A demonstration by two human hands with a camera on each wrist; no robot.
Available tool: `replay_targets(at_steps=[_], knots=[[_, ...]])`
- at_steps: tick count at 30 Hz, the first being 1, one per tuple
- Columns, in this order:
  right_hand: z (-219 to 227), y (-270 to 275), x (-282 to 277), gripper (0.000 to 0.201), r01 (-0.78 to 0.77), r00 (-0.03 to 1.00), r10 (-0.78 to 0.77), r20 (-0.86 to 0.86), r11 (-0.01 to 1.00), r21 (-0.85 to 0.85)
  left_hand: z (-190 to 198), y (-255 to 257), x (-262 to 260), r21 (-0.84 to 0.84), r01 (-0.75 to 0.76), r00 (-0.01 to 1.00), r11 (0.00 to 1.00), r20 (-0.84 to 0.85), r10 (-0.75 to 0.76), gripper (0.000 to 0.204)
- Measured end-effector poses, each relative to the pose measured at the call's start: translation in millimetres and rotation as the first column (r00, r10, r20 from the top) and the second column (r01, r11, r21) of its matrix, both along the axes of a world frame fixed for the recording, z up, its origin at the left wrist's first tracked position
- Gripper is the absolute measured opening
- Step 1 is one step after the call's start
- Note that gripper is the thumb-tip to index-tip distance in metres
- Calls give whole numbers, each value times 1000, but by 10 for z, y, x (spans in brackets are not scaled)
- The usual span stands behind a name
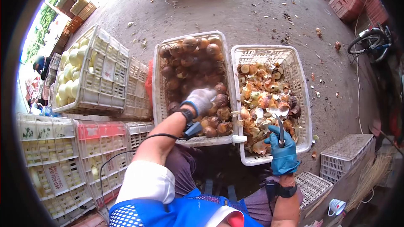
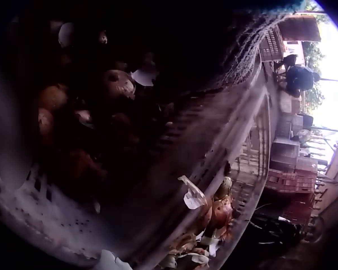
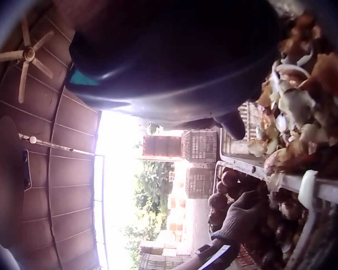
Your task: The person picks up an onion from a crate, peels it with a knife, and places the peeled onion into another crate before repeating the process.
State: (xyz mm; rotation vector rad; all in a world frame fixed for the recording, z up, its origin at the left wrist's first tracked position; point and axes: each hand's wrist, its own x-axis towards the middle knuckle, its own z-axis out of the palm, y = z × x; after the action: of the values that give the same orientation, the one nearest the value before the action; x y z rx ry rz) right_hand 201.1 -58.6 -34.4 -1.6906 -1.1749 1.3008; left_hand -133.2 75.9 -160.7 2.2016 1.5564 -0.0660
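A white-gloved left hand (image 1: 201,101) reaches down among the brown onions (image 1: 189,61) in the left crate (image 1: 229,75), close beside one onion. Its fingers are blurred in the head view and partly hidden in the right wrist view, so I cannot tell whether they grip an onion. In a blue rubber glove, the right hand (image 1: 283,151) grips a small curved knife (image 1: 281,129), its blade pointing away from the body. That hand is over the near part of the right crate (image 1: 305,113), which holds onion skins and trimmings (image 1: 261,96).
Peeled pale onions (image 1: 69,80) fill a raised crate (image 1: 103,69) on the left, above more filled crates (image 1: 54,164). At the right stand an overturned crate (image 1: 345,151), a white mug (image 1: 336,207) and a bicycle (image 1: 372,42). Scraps litter the floor.
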Motion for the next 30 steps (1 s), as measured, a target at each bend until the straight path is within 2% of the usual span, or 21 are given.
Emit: replay_targets(at_steps=[3,4,6,8,10,13,14,16,17,18,20,22,23,24,25,26,27,28,30], knots=[[26,-6,6,29,-7,1000,7,12,1000,-1,-174,71,432,28,-260,964,965,58,258,47],[41,-9,19,29,-37,998,35,51,999,26,-180,54,488,-9,-291,951,957,105,290,50],[89,-12,24,29,-33,998,34,50,999,-5,-543,25,608,81,-332,943,940,47,330,49],[61,-20,49,29,-28,999,28,35,999,14,-646,30,737,30,-392,912,919,-122,393,50],[110,-30,49,28,-6,1000,6,16,1000,8,-585,33,810,1,-476,871,879,-135,472,52],[141,-9,77,28,-4,1000,4,14,1000,-22,-383,-62,774,-10,-566,824,825,19,566,53],[142,-17,86,28,2,1000,-2,13,1000,-30,-397,-41,724,-40,-634,760,772,153,632,53],[45,-53,101,28,16,999,-14,-30,998,61,-687,183,576,-311,-731,515,608,333,790,48],[58,-45,95,28,18,999,-15,-45,997,77,-430,212,583,-329,-757,358,564,513,780,43],[51,-48,91,28,19,998,-13,-59,995,94,-159,211,543,-444,-694,223,567,616,755,36],[-28,-56,120,28,-4,1000,6,-21,995,99,458,182,506,-725,-364,-180,585,671,720,34],[13,-41,81,28,8,999,-3,-37,993,116,961,135,493,-665,-75,-326,743,720,612,37],[11,-41,70,29,21,998,-11,-68,989,145,1216,62,531,-603,12,-347,798,746,569,43],[61,-34,64,29,12,998,-2,-63,987,158,1431,-29,589,-410,-124,-146,904,908,392,45],[117,-26,56,29,6,998,3,-55,986,167,1607,-137,659,-175,-206,82,963,977,195,48],[159,-27,47,29,4,999,4,-47,985,170,1720,-218,709,-360,-12,-163,933,921,353,53],[168,-33,30,29,19,998,-5,-62,977,214,1833,-297,758,-501,188,-366,845,762,534,59],[129,-41,28,30,27,996,-4,-84,962,273,1907,-392,833,-541,180,-325,822,756,569,61],[170,-44,1,30,8,1000,-4,-12,941,340,1943,-597,1005,-622,161,-239,767,729,641,66]])
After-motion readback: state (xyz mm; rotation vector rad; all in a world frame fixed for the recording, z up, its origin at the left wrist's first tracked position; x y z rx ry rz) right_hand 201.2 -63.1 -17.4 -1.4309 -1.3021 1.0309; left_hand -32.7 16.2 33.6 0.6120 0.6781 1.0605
